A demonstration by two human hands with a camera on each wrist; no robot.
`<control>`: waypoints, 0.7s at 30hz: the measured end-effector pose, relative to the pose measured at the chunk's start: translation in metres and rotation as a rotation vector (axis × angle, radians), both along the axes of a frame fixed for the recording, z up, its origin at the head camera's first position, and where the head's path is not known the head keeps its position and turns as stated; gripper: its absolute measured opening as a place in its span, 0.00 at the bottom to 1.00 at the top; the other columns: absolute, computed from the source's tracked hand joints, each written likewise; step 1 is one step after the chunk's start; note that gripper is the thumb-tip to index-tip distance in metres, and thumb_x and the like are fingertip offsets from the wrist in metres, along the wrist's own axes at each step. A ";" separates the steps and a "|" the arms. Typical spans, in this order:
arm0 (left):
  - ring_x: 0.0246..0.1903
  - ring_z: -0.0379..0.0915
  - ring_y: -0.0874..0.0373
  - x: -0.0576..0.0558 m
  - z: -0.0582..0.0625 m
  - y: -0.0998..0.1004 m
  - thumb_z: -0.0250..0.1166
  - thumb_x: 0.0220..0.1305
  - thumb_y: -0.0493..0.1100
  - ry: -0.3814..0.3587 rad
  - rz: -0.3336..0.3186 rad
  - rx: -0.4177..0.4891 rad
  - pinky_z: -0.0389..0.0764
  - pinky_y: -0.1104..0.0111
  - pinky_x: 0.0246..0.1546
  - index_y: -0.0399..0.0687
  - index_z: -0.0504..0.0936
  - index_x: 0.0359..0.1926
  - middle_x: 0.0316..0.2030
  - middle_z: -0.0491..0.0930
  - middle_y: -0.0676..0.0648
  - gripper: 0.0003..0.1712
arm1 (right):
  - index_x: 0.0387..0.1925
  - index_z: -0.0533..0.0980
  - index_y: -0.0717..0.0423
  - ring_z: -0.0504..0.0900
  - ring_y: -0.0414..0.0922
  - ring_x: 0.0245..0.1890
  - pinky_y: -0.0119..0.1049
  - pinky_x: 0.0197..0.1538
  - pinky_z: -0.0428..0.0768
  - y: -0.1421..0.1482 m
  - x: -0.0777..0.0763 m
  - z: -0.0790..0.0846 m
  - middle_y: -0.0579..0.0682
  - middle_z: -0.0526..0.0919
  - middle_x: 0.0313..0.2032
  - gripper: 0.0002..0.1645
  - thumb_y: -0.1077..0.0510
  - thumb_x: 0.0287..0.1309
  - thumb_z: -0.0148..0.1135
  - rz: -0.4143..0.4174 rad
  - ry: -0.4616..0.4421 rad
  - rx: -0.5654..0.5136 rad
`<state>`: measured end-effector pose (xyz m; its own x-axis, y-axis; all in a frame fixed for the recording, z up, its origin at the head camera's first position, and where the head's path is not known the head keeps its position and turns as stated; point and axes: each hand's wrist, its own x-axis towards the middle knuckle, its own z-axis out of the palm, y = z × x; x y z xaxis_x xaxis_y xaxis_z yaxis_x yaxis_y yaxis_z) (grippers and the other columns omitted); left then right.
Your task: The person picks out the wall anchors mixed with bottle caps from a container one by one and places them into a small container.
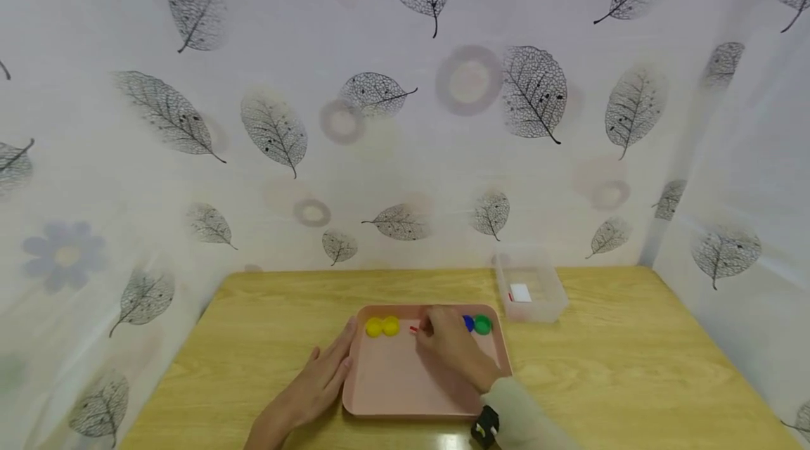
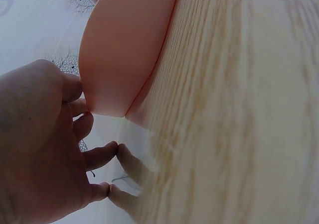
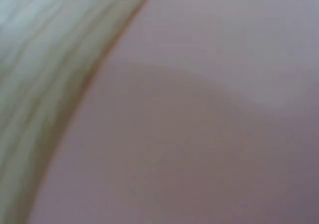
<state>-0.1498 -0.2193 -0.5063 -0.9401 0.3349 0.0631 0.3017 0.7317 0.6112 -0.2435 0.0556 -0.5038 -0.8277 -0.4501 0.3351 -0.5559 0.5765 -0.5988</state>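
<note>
A shallow pink tray (image 1: 405, 394) lies on the wooden table. My left hand (image 1: 316, 380) rests along its left side, fingers extended; in the left wrist view the left hand (image 2: 45, 144) has fingertips at the tray's outer wall (image 2: 124, 50) and on the tabletop. Over the tray's upper middle, my right hand (image 1: 449, 341) has curled fingers and pinches a small red piece (image 1: 413, 329), whose kind is too small to make out. Two yellow round pieces (image 1: 382, 326) sit at the tray's upper left. A blue round piece (image 1: 468, 323), partly hidden by the right hand, adjoins a green round one (image 1: 483, 325).
Behind the tray's right corner stands a clear plastic box (image 1: 547, 302) with a white card-like piece (image 1: 521, 293) and a bit of red inside. A leaf-patterned curtain (image 1: 405, 155) hangs behind the table (image 1: 620, 358). The right wrist view shows only blurred tray surface (image 3: 174, 149) and table.
</note>
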 end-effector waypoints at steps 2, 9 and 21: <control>0.77 0.48 0.40 0.000 0.000 0.000 0.42 0.85 0.46 0.001 0.003 -0.002 0.41 0.28 0.68 0.50 0.43 0.83 0.81 0.44 0.48 0.33 | 0.21 0.75 0.54 0.67 0.35 0.23 0.29 0.28 0.69 0.005 0.001 0.004 0.40 0.70 0.20 0.14 0.69 0.55 0.70 0.013 -0.027 -0.014; 0.76 0.50 0.41 0.001 0.000 0.000 0.43 0.85 0.45 0.021 0.004 -0.018 0.44 0.27 0.68 0.49 0.44 0.83 0.81 0.45 0.47 0.33 | 0.28 0.81 0.53 0.76 0.35 0.27 0.27 0.31 0.78 0.024 0.008 0.016 0.42 0.79 0.27 0.09 0.68 0.53 0.72 -0.005 0.041 -0.048; 0.76 0.50 0.40 0.001 -0.001 0.001 0.43 0.84 0.44 0.028 -0.004 -0.025 0.45 0.26 0.67 0.47 0.45 0.83 0.81 0.46 0.45 0.33 | 0.31 0.81 0.56 0.76 0.41 0.25 0.31 0.27 0.78 0.053 0.008 0.035 0.45 0.78 0.27 0.11 0.72 0.51 0.74 0.027 0.142 -0.192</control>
